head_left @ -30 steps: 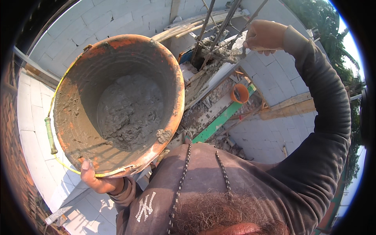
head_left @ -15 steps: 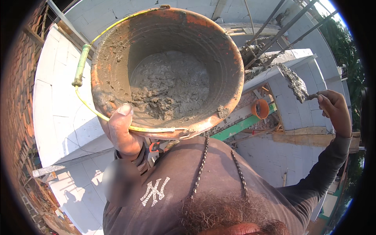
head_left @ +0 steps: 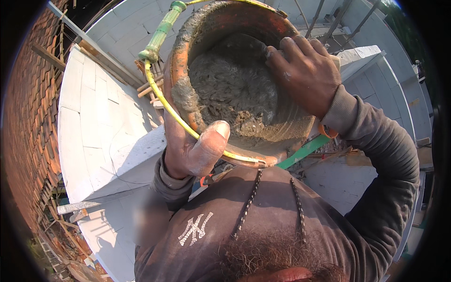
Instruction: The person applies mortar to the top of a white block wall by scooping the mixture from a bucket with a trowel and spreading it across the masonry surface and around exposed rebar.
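An orange bucket (head_left: 180,70), its inside caked with grey mortar, is tilted toward me in front of my chest. Wet mortar (head_left: 230,84) covers its bottom. My left hand (head_left: 204,146) grips the near left rim, thumb over the edge, by the yellow wire handle with its green grip (head_left: 162,33). Over the right side of the opening, my right hand (head_left: 307,70) is closed on a trowel; the fingers hide its handle. The mortar-coated trowel blade (head_left: 244,47) reaches into the bucket and can hardly be told from the mortar.
Walls of pale blocks (head_left: 101,113) stand on both sides and ahead. A tiled roof (head_left: 33,113) slopes along the left. Below the bucket are a green beam (head_left: 305,151) and a partly hidden orange container (head_left: 327,131). Slanting poles (head_left: 340,21) rise at the far right.
My right hand has swung in from the far right, bringing the mortar-laden trowel into the bucket. The bucket has shifted right and up in view and turned, its green grip now higher.
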A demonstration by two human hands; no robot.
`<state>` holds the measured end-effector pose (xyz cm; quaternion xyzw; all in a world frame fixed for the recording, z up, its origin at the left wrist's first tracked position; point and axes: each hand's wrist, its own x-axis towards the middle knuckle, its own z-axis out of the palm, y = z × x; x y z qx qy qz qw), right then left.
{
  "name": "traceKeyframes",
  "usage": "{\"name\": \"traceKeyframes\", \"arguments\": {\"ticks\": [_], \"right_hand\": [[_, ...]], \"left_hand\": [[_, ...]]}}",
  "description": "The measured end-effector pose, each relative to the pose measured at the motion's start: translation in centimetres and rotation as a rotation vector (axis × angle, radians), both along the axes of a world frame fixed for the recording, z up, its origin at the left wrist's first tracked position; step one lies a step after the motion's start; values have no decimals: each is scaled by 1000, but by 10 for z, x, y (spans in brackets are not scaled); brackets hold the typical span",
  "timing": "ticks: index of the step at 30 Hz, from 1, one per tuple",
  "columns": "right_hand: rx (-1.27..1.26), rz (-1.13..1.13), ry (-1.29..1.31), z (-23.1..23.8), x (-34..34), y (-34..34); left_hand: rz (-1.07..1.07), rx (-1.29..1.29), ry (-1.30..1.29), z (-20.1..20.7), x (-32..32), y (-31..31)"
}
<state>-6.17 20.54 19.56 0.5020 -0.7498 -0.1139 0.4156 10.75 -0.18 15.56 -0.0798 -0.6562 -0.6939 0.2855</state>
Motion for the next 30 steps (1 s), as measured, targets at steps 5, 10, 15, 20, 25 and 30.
{"name": "traceKeyframes", "arguments": {"ticks": [5,10,15,20,25,30], "right_hand": [[85,124,-289,-7,7,13],[187,-5,-688,4,25,16],[230,-168,-1124,31,22,19],[103,-7,-1513,43,6,30],[81,-16,-1541,55,1,36],[-98,-120,-1605,85,-5,66]], "left_hand": [[-18,-67,21,2,0,-4],[55,-86,-58,7,-1,0],[121,-155,-4,0,-2,8],[208,-232,21,0,-4,11],[157,-158,-26,-2,0,10],[197,158,-25,-13,3,17]]}}
